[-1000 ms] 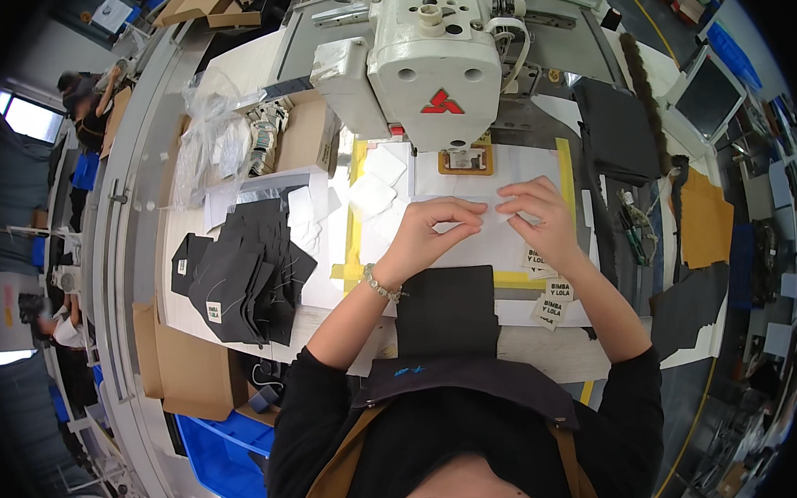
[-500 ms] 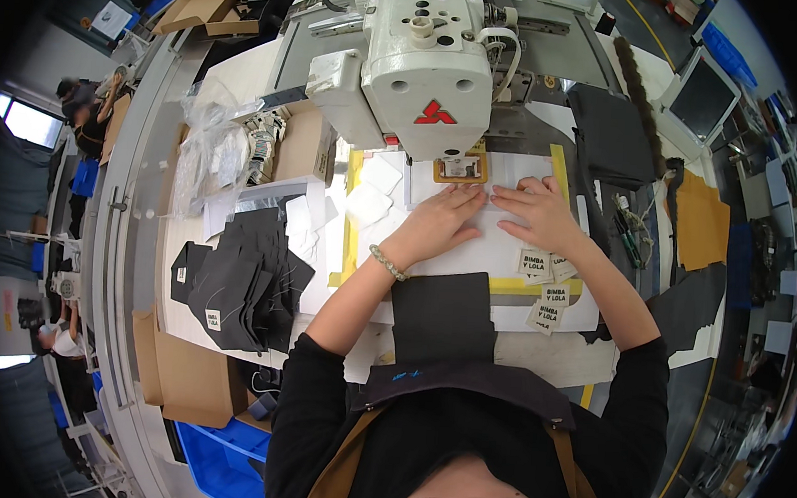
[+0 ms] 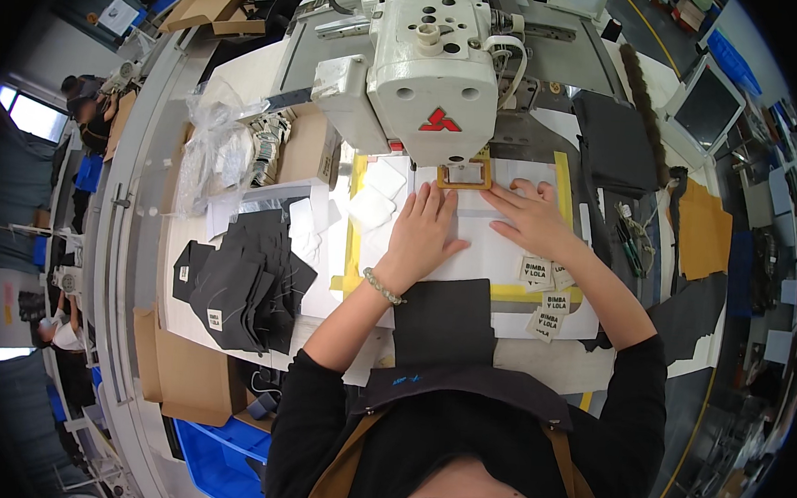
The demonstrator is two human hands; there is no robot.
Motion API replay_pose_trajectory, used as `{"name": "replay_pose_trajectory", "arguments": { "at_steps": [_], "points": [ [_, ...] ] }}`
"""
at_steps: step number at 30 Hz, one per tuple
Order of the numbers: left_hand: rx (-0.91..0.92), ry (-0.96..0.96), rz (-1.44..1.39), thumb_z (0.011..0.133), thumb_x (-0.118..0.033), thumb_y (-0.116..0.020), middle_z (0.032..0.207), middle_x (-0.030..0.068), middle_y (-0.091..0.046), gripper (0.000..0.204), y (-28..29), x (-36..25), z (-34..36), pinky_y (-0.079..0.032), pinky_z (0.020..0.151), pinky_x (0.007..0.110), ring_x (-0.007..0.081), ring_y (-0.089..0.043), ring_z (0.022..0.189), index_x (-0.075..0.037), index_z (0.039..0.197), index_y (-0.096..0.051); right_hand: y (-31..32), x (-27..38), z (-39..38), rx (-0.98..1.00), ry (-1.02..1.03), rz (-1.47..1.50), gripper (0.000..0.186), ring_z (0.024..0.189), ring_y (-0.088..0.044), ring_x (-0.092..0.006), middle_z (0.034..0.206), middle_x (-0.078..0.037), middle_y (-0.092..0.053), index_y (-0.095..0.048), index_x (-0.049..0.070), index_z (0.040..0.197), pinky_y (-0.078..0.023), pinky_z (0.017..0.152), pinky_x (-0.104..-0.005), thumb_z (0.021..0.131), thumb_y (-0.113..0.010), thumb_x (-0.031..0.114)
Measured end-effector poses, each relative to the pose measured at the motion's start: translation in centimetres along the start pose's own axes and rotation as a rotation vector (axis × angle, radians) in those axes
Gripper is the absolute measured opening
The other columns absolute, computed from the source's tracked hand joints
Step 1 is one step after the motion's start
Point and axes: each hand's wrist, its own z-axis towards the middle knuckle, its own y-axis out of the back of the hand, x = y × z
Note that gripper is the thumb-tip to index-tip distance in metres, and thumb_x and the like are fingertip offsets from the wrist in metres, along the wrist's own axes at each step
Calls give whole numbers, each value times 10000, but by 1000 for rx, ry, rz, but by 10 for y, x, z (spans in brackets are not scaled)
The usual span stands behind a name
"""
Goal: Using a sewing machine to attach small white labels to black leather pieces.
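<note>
Both hands lie on the white sheet under the head of a white sewing machine. My left hand is flat, fingers stretched forward and thumb apart, with its fingertips just left of a small brass-coloured frame. To the right, my right hand rests with index finger reaching to the frame's right corner and thumb spread. I see nothing held in either hand. Beside my right wrist lie several pale square labels with dark print. A dark fabric piece hangs over the near table edge.
Dark cut pieces are heaped at left, near white squares and an open carton. Folded dark fabric lies right of the machine, with green-handled tools nearer. Yellow tape borders the sheet. A blue crate stands below left.
My left hand has drawn left and turned its fingers forward, away from my right hand. My right hand stays about where it was, its fingers now by the frame. The view has shifted slightly.
</note>
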Motion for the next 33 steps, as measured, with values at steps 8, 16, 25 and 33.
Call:
{"name": "replay_pose_trajectory", "arguments": {
  "at_steps": [8, 16, 25, 33],
  "points": [
    [64, 5, -50, 781, -332, -742, 1274, 219, -558, 644, 18, -12, 1, -430, 1008, 419, 352, -549, 1171, 25, 1269, -521, -2, 4, 7, 31, -19, -27, 504, 1253, -427, -249, 1361, -12, -546, -505, 157, 1378, -286, 982, -491, 936, -546, 395],
    [-66, -77, -105, 734, -308, -771, 1229, 207, -579, 606, 18, -21, 9, -438, 983, 414, 321, -574, 1129, 22, 1199, -565, -7, 9, 8, 35, -44, -60, 523, 1269, -410, -256, 1359, -18, -544, -495, 157, 1387, -292, 980, -504, 931, -542, 410],
    [-107, -92, -29, 732, -395, -757, 1256, 172, -551, 697, 25, -24, 22, -388, 942, 401, 287, -495, 1202, -18, 1259, -502, -9, 10, 8, 5, -58, -53, 501, 1262, -410, -256, 1322, -23, -557, -529, 141, 1338, -294, 978, -508, 917, -554, 410],
    [-93, -80, -94, 743, -537, -698, 1266, 152, -533, 778, 0, -6, 33, -358, 931, 401, 275, -483, 1200, -30, 1288, -471, -9, 13, 7, -21, -56, -14, 461, 1255, -412, -259, 1298, -28, -559, -550, 135, 1296, -310, 962, -514, 920, -550, 403]
  ]
}}
